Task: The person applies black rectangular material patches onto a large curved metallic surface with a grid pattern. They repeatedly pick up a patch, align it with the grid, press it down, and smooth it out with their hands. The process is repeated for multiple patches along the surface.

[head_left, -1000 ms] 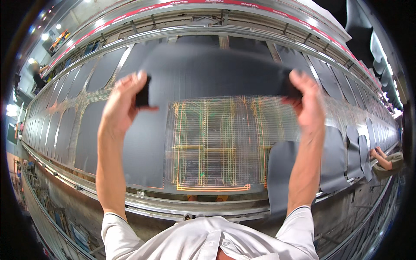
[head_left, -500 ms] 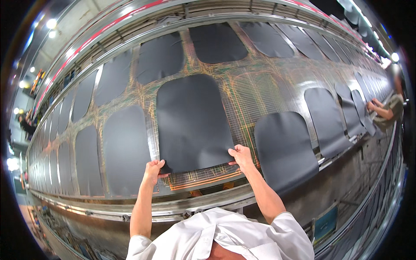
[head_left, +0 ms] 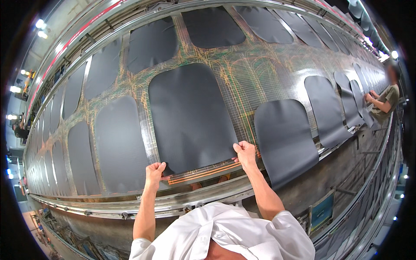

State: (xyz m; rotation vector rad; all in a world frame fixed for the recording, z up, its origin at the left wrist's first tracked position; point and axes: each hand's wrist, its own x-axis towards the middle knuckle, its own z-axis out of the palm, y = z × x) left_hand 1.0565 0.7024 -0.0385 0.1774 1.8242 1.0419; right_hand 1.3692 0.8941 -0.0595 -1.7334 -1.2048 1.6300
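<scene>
Both near corners of a matte black sheet panel with rounded far corners [head_left: 190,117] are pinched: the bare left hand [head_left: 154,174] has its fingers closed on the near left corner, the bare right hand [head_left: 245,154] likewise on the near right. Panel lies over a long, shiny tabletop [head_left: 281,82] patterned with orange, yellow and green lines, its near edge just short of an orange border. Chief risk, to my eye: uneven pull. One hand drawing harder would likely skew the panel against those lines. Near left corner looks puckered; pressed down slack, it could crease. Limp stuff, I judge, so a slipped pinch might let a corner fold under. Just right of the panel, a dark grey, round-ended sheet [head_left: 286,134] droops past the tabletop's near edge; a passing forearm could drag it. Left of the panel, a flat charcoal sheet with rounded far corners [head_left: 119,147], more in rows past it. On the panel's near side, a silver metal rail [head_left: 177,201]. Well right of the panel, a co-worker in an olive short-sleeved top [head_left: 392,97], hands by curling sheets; well left of it, a second person in dark clothes [head_left: 19,131], bright white lamps [head_left: 15,89] above.
</scene>
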